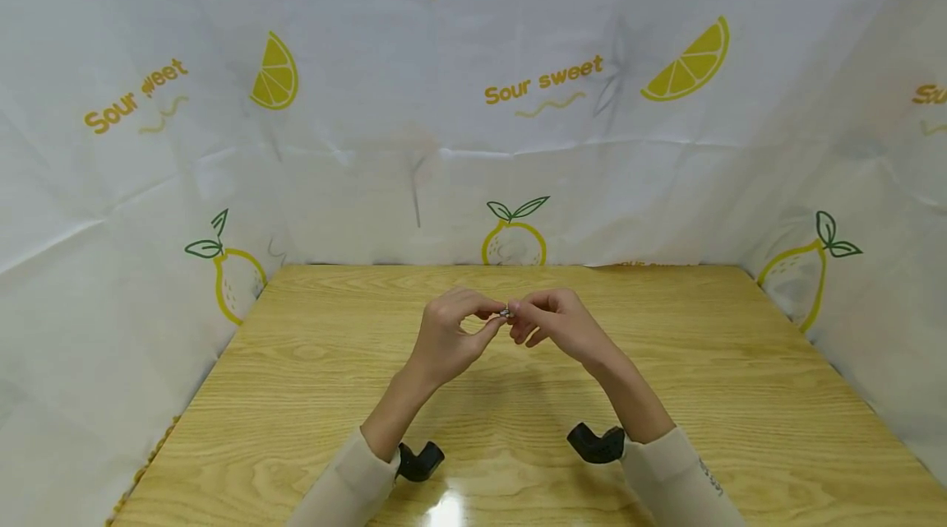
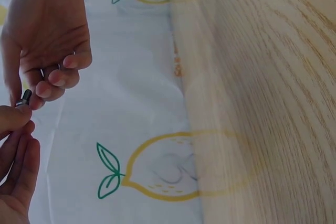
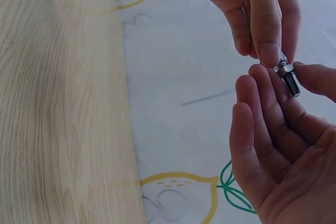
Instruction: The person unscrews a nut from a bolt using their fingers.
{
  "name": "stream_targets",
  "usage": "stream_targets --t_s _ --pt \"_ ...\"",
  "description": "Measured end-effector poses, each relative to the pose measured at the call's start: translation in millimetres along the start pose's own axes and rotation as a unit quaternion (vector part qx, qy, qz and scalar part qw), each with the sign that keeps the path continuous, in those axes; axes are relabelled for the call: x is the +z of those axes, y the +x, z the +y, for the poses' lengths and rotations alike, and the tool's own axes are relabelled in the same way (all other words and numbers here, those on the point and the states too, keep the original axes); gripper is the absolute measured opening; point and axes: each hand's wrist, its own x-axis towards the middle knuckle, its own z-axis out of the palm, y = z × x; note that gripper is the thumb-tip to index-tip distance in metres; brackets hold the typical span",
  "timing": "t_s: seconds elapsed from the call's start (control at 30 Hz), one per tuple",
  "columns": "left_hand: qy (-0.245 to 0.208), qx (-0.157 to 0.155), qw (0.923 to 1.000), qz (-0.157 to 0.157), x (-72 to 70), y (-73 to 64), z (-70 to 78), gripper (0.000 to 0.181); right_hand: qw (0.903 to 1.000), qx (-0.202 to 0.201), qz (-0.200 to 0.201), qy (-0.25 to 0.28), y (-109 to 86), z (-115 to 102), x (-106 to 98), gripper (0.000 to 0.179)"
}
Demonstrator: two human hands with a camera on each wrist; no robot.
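Right wrist view: slim hold that could slip

The left hand (image 1: 453,334) and right hand (image 1: 562,325) together pinch a small bolt (image 3: 291,85), toward 2 o'clock from the left. Uneven squeezing on so little surface could drop it onto the table (image 1: 296,395).

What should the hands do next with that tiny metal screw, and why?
Probably twist the shiny collar gently with the right hand while the left hand keeps its grip: both hands pinch the screw, the right thumb sits by the collar, and bare threads stick out past it.
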Motion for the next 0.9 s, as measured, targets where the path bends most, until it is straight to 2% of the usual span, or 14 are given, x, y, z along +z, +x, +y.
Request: stream_targets --t_s 0.4,0.67,0.9 --pt "-0.018 -0.023 0.9996 -0.004 -1.4 0.4 1.0 0.009 0.9993 -0.035 0.009 -0.006 -1.1 -1.2 -1.5 0.026" --pt "-0.018 -0.020 0.9996 -0.001 -1.0 -0.5 -0.2 0.011 0.9988 -0.045 0.021 0.002 -1.8 -1.4 -0.1 0.022" --pt "-0.019 -0.017 0.9997 0.002 -0.1 -0.3 -1.4 0.011 0.9971 -0.069 0.031 -0.005 -1.5 -0.1 -0.1 0.019"
